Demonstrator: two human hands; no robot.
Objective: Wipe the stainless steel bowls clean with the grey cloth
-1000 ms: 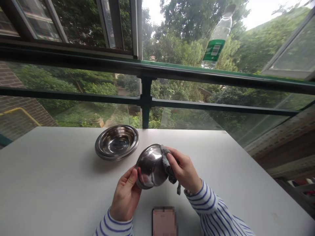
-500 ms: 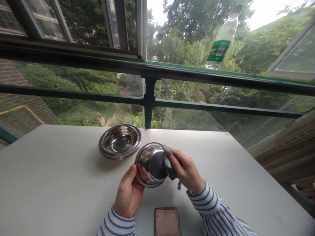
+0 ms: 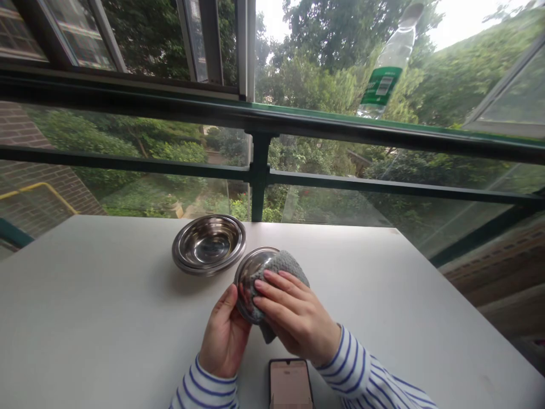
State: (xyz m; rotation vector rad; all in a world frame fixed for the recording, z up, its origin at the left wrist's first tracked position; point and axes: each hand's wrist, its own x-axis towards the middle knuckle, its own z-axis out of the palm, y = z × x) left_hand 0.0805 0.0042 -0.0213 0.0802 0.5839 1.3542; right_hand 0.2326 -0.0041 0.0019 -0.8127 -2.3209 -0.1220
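Observation:
A shiny steel bowl (image 3: 247, 275) is tilted above the table with its outer bottom turned up toward me. My left hand (image 3: 226, 332) grips its rim on the left, thumb on the near edge. Across the bowl's underside lies a grey textured cloth (image 3: 287, 266), pressed flat by my right hand (image 3: 293, 315), whose fingers are stretched over it. The cloth covers most of the bowl's right half, and a corner of it hangs below. Farther back on the left, a small stack of steel bowls (image 3: 208, 245) stands upright on the table.
The white table (image 3: 106, 318) reaches to a window with a dark green railing (image 3: 258, 170). A phone (image 3: 290, 383) lies at the near edge, below my hands. On the ledge at the back right stands a clear plastic bottle (image 3: 381, 85) with a green label.
My right hand has moved left over the bowl's underside, and the cloth, bunched at the right edge before, is now spread across it. My left hand keeps its hold on the rim.

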